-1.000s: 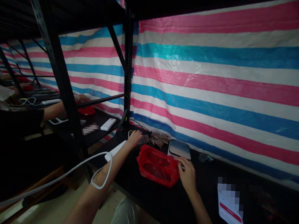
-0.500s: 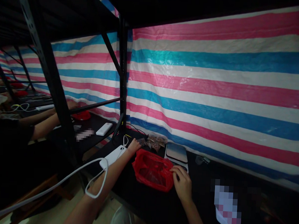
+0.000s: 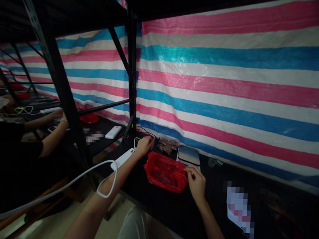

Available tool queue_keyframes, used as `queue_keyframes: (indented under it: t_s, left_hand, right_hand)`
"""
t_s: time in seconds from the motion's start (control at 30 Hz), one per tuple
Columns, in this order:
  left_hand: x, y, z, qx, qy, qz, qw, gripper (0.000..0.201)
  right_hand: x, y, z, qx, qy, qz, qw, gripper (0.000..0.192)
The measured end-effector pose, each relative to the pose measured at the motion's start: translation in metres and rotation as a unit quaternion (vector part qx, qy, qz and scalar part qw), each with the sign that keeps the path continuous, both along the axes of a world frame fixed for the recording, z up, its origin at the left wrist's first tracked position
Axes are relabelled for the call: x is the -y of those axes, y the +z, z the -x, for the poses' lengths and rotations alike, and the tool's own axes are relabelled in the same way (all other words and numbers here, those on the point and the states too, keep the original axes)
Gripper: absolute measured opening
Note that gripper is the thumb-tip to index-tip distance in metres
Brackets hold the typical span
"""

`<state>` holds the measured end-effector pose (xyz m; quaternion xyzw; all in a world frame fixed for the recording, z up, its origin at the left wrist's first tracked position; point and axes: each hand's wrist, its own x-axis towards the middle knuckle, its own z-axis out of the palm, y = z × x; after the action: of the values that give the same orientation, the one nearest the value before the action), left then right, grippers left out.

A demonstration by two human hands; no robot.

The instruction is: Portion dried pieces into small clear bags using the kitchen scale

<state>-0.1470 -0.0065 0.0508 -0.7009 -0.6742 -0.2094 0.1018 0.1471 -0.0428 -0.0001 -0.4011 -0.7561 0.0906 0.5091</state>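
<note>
A red plastic bag [image 3: 167, 172] lies on the black table, its mouth spread wide like a shallow bowl. My right hand [image 3: 197, 182] is at the bag's right rim, with thumb and forefinger closed on the edge. Beyond the bag's far left corner, my left hand [image 3: 144, 146] has its fingers curled together. A small, dull translucent bit shows by its fingertips, too blurred to name. Close to that hand lies a clear packet of brownish small pieces [image 3: 168, 146]. Under my left forearm is a white power strip [image 3: 123, 159], and its white cord [image 3: 92, 168] loops over the arm.
A silver-grey flat case [image 3: 189, 155] lies behind the bag, with a small clear item [image 3: 212, 162] to its right. A partly blurred white sheet [image 3: 237, 216] is at the right. Left of the black rack post [image 3: 131, 68], a co-worker's arms [image 3: 54, 137] reach over the neighbouring table.
My left hand has lifted slightly, drawing the small translucent bit away from beside the packet. My right hand stays at the bag's rim. The view has shifted a little.
</note>
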Motion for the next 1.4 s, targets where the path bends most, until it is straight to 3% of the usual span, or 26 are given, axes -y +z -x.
queue_keyframes:
  t_s: [0.1,0.17,0.27,0.37,0.53,0.7,0.8,1.13,1.27,1.4]
  left_hand:
    - [0.005,0.022,-0.018,0.209,-0.033,-0.062,0.975,0.021]
    - [0.011,0.033,-0.036,0.307,-0.099,-0.048,0.945,0.022]
    - [0.026,0.041,-0.063,0.344,-0.215,0.000,0.914,0.022]
    - [0.041,0.042,-0.081,0.324,-0.240,0.014,0.915,0.024]
    - [0.054,0.041,-0.088,0.294,-0.215,0.027,0.931,0.023]
    - [0.064,0.041,-0.095,0.173,-0.169,0.050,0.969,0.031]
    - [0.068,0.038,-0.098,0.129,-0.153,0.059,0.978,0.027]
    - [0.075,0.035,-0.092,0.169,-0.116,0.053,0.977,0.024]
    - [0.079,0.040,-0.091,0.159,-0.099,0.071,0.980,0.024]
    - [0.083,0.045,-0.093,0.157,-0.115,0.093,0.976,0.027]
  right_hand:
    - [0.001,0.027,0.013,-0.021,0.022,0.008,1.000,0.022]
    - [0.002,0.049,0.027,-0.031,0.040,0.027,0.998,0.021]
    - [0.004,0.080,0.046,-0.013,0.059,0.046,0.997,0.025]
    - [0.003,0.095,0.054,0.028,0.072,0.063,0.995,0.022]
    - [0.000,0.088,0.050,0.039,0.049,0.102,0.993,0.016]
    - [0.004,0.079,0.053,0.015,0.050,0.105,0.993,0.016]
    - [0.007,0.078,0.056,0.015,0.051,0.113,0.992,0.015]
    - [-0.001,0.077,0.056,0.036,-0.024,0.140,0.989,0.012]
    - [-0.004,0.073,0.058,0.049,0.040,0.142,0.988,0.009]
    - [-0.004,0.073,0.064,0.075,0.082,0.165,0.980,0.018]
